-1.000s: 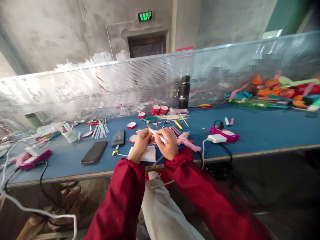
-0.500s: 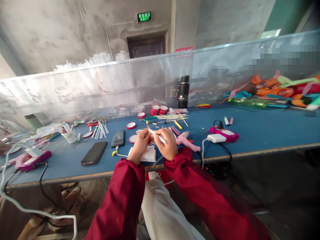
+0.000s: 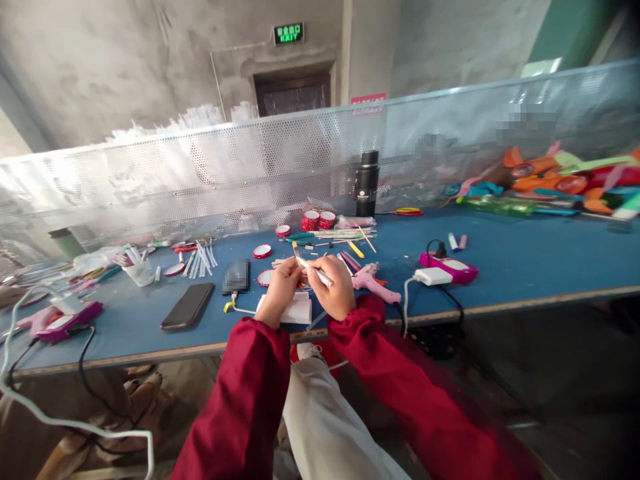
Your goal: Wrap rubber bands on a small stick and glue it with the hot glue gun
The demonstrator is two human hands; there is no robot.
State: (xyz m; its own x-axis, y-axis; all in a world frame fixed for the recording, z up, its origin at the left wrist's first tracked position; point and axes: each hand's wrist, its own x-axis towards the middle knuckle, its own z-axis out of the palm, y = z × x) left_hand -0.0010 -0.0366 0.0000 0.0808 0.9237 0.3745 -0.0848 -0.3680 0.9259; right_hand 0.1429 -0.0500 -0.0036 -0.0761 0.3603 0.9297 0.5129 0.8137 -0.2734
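Both of my hands are raised together over the near edge of the blue table [image 3: 525, 260]. My right hand [image 3: 336, 288] is closed around a thin white stick [image 3: 314, 272] that points up and to the left. My left hand [image 3: 280, 290] pinches at the stick's upper part; what else it holds is hidden. Below my hands lies a white box [image 3: 299, 309]. A pink glue gun [image 3: 374, 283] rests just right of my right hand.
A black phone [image 3: 188, 305] and a power bank [image 3: 236, 276] lie to the left. Red-rimmed round lids [image 3: 262, 251], loose sticks [image 3: 202, 257] and a black flask [image 3: 367, 183] sit further back. A pink-and-white charger [image 3: 449, 269] lies right. A perforated metal screen [image 3: 200, 173] backs the table.
My hands have hardly moved. A hand at the far left edge of the table, seen half a second ago, has drawn back.
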